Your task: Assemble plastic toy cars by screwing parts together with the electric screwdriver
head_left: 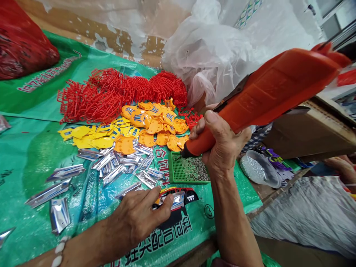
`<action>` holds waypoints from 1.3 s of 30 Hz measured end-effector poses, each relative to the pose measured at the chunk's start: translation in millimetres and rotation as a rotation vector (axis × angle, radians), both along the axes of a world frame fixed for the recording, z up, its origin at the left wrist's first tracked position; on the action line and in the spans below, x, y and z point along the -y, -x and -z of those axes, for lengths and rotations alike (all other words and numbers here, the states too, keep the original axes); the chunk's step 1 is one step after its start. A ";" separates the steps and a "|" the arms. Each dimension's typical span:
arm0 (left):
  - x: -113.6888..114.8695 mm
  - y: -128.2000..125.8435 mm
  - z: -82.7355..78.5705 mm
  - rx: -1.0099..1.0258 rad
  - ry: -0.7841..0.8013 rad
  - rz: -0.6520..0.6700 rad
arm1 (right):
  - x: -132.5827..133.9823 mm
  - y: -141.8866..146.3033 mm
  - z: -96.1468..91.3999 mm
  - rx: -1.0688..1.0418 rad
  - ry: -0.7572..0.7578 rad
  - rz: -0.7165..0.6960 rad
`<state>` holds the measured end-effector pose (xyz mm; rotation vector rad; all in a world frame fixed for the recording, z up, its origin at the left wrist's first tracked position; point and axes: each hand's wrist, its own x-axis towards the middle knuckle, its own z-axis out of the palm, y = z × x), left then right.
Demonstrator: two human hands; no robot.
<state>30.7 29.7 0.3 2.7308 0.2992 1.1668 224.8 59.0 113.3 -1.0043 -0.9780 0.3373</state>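
My right hand (224, 142) is wrapped round an orange electric screwdriver (264, 87). Its black nose slants down to the left, with the bit over a green screw tray (171, 177) that holds many small screws. Whether the bit touches a screw I cannot tell. Below the tray, my left hand (141, 211) grips a small toy car (191, 196) between thumb and fingers. A silver piece (178, 200) lies on the car, next to a black wheel, and the fingers partly hide both. Loose silver pieces (111, 161) are scattered beside this hand.
Behind the tray lie orange shell pieces (155, 126), yellow pieces (93, 137) and a heap of red plastic frames (91, 98). At right stand a clear bowl (257, 170) of small bits and a cardboard box (314, 129). Plastic bags (208, 48) hang behind. Another person's hand (340, 167) shows far right.
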 end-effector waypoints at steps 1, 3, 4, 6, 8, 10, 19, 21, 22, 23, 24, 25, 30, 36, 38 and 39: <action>-0.3 -0.3 0.1 0.009 -0.001 -0.004 | 0.1 0.8 -1.8 -0.002 -0.003 0.004; -1.0 -1.0 -0.1 0.016 -0.002 -0.001 | -0.4 1.7 -4.3 -0.001 -0.013 0.018; -1.3 -1.2 -0.3 0.015 -0.003 0.003 | -1.0 1.8 -4.8 0.000 -0.017 0.022; -1.4 -1.3 -0.9 0.013 -0.008 0.007 | -2.6 1.2 -4.1 0.004 -0.017 0.020; -1.1 -1.3 -1.5 0.014 -0.010 0.004 | -4.2 -0.1 -1.7 0.009 -0.008 0.010; -0.6 -1.2 -1.8 0.014 -0.009 0.009 | -5.2 -1.5 1.2 0.013 0.004 0.002; 0.5 0.8 1.2 0.019 -0.012 -0.011 | -5.8 -5.5 7.0 0.037 0.028 0.008; 0.6 1.3 2.3 0.008 -0.020 -0.025 | -6.5 -3.9 6.4 0.035 0.043 0.016; 0.6 1.2 2.8 0.002 -0.021 -0.028 | -7.0 -2.8 6.0 0.031 0.049 0.017; 0.5 1.1 3.1 0.000 -0.023 -0.029 | -7.6 -1.7 5.6 0.027 0.052 0.016; 0.4 0.7 3.4 0.003 -0.024 -0.027 | -8.2 -0.8 5.3 0.025 0.052 0.015; 0.2 0.3 3.4 0.008 -0.026 -0.024 | -8.9 -0.1 5.0 0.024 0.051 0.015; -2.4 -0.2 -0.7 0.020 -0.040 -0.012 | -9.8 -2.0 5.9 0.049 0.043 0.008; -5.6 4.5 -7.5 -0.089 -0.075 0.031 | -8.5 -4.2 5.7 0.062 0.051 0.022; -5.5 5.0 -7.9 -0.094 -0.071 0.024 | -8.2 -3.3 5.1 0.054 0.055 0.022; -5.2 4.9 -8.0 -0.092 -0.067 0.021 | -8.1 -2.9 5.0 0.054 0.055 0.023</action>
